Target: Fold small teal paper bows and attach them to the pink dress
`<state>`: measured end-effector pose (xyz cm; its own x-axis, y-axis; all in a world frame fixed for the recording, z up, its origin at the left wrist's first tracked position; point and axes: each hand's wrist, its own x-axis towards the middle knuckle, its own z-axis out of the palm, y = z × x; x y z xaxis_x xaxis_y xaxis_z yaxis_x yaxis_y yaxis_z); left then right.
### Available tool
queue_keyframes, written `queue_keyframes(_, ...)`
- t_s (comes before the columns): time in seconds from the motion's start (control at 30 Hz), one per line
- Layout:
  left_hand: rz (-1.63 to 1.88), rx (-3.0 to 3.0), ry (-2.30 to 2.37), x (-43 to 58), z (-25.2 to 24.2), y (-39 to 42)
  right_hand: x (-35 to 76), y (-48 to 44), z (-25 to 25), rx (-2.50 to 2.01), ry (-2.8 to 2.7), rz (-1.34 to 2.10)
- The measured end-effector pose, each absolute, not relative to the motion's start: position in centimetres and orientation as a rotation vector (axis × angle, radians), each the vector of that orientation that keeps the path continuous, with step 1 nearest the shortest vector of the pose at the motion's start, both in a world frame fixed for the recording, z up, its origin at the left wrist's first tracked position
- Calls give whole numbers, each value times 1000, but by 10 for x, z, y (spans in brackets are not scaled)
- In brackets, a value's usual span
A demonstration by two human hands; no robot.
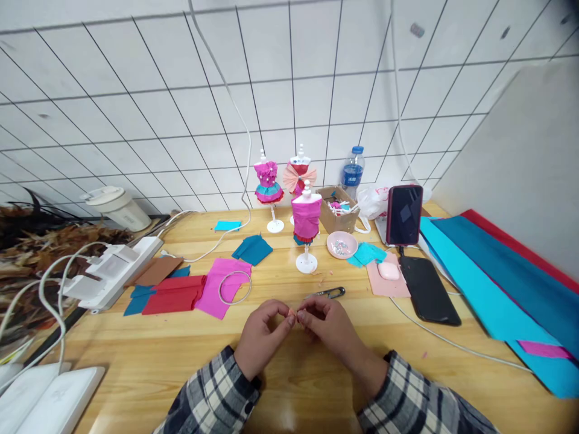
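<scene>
My left hand [262, 337] and my right hand [337, 334] meet above the front of the table, fingertips almost touching. Both are closed in a pinch on a tiny peach-coloured scrap [292, 313], probably crepe paper, mostly hidden by the fingers. Just beyond my right hand lies a small pair of dark-handled snips [333, 293]. Farther back stands a miniature dress form [306, 220] in a magenta wrap with a red and teal hem. Two more dressed forms are behind it, one with a blue and red skirt [269, 193], the other with a peach bow [299, 179].
Magenta paper [217, 301] under a ring [234, 287], red paper [174, 295] and a power strip [122, 274] lie left. A pink dish [342, 245], cardboard box [337, 220] and water bottle [352, 172] stand behind; phones [429, 289] and long paper sheets [488, 283] are right.
</scene>
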<state>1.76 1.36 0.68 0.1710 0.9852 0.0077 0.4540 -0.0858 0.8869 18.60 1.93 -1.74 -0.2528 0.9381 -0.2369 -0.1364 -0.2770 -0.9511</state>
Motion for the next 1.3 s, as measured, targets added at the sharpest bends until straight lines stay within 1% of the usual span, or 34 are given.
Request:
queue_keyframes(0.3,967,1760,1417,21,10,13,182,19,-17,-1091,-707,1849)
queue_keyframes(0.43,1001,1684,1385,18,8,20,190,25,-15,-1089,-678,1791)
queue_keyframes(0.57,1057,1547,1426,28,4,59,201,36,-19,-1029,-777,1673)
queue_keyframes(0.73,1183,1566,1255,66,6,119,202,43,-23,-926,-925,1650)
queue_keyframes(0.8,1180,1525,1207,78,5,126,205,43,-13,-909,-970,1628)
queue_keyframes(0.87,1166,1480,1194,83,3,118,213,42,10,-900,-984,1601)
queue_keyframes(0.97,1151,1368,1139,76,-1,87,226,43,58,-884,-1060,1537)
queue_keyframes(1.03,1062,1275,1093,67,0,62,230,46,88,-879,-1107,1434)
queue_keyframes(1.1,1047,1227,1149,59,5,41,228,52,109,-866,-1115,1368)
queue_keyframes(1.17,1043,1222,1206,53,12,27,222,57,118,-887,-1134,1296)
queue_keyframes(1.3,1002,1258,1257,48,25,16,207,62,113,-943,-1274,1300)
